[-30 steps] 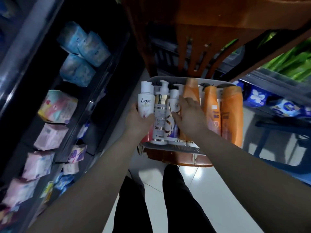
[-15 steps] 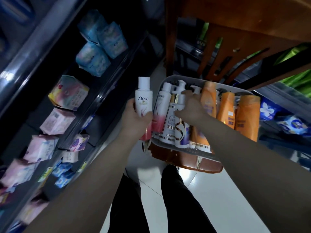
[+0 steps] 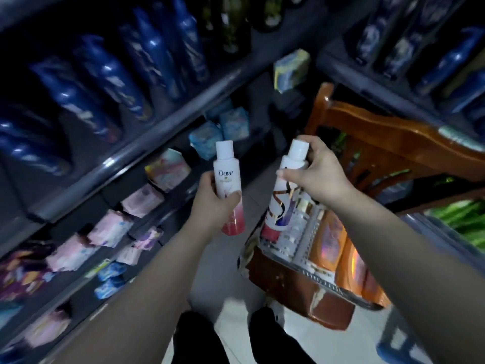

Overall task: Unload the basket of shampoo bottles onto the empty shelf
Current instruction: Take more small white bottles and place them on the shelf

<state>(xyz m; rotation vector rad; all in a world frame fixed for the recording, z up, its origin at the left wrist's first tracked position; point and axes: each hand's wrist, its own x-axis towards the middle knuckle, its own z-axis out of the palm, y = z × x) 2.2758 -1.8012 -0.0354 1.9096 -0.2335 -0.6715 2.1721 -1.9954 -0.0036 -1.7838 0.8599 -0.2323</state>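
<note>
The small white Dove bottle with a pink base (image 3: 227,179) is gripped around its lower half by the left hand (image 3: 214,203), with fingers and thumb curled round it. It is held upright in the air, well clear of the grey slatted plastic basket (image 3: 322,282). The taller white bottle with a gold and purple swirl (image 3: 284,198) is clasped near its shoulder and cap by the right hand (image 3: 319,177). Its base is seen just above or in front of the basket's near corner (which of the two cannot be told).

Half a second ago only the Dove bottle had been lifted, and the right hand was still down among the bottles. Since then the second bottle has been drawn up and the view has been swung towards the dark metal shelving (image 3: 147,143). It is judged that two bottles are now ready for placing in one trip.

Several orange shampoo bottles (image 3: 328,243) are left in the basket, which is carried on a brown wooden chair (image 3: 388,135). Much unloading is therefore judged to remain. Dark blue bottles (image 3: 105,74) are ranged on the upper shelf, and pastel wrapped packs (image 3: 110,227) lie lower down. The empty shelf cannot be picked out with certainty in the dim, blurred view.
</note>
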